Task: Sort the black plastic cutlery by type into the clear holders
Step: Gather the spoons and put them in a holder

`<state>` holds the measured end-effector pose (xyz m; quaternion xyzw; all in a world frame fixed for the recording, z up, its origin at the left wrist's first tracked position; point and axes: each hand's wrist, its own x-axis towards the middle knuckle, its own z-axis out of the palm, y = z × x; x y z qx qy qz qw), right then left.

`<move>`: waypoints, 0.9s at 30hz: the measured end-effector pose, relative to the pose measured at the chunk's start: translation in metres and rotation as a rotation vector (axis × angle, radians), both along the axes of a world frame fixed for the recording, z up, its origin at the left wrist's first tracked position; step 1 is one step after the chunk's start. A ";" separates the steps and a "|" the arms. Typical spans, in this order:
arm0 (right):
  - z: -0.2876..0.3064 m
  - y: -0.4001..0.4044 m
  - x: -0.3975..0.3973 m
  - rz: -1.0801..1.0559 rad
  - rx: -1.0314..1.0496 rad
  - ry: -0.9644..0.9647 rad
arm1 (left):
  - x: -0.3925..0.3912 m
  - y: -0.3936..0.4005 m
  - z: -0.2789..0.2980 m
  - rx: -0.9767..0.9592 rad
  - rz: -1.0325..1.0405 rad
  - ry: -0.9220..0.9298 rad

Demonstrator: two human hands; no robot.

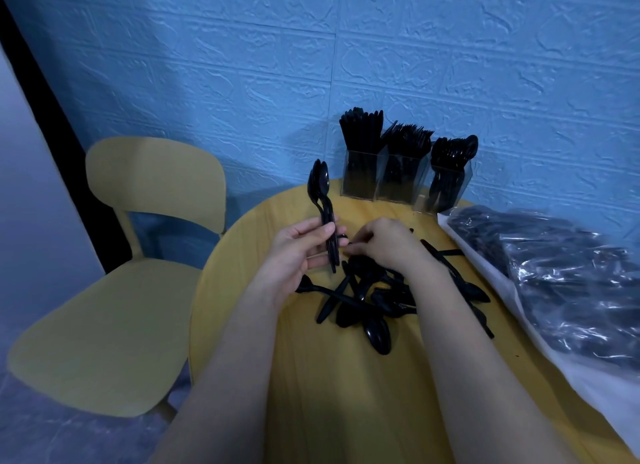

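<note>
A loose pile of black cutlery [367, 297] lies mid-table [311, 377]. Above its left edge, the left hand [298, 252] pinches a bunch of spoons [323, 214] upright. The right hand [384, 242] curls over the pile; its grip is hidden. Three clear holders [401, 176] stand beyond the pile.

A yellow chair [145, 256] stands beside the round table [346, 394].

Holders [403, 179] behind pile [367, 297] — bag [561, 276] right.
</note>
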<state>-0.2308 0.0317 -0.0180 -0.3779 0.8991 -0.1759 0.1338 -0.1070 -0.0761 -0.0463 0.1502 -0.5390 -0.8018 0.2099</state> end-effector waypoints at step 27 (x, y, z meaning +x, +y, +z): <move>0.029 -0.006 0.017 0.050 -0.540 -0.166 | -0.002 0.004 0.000 -0.149 0.103 -0.020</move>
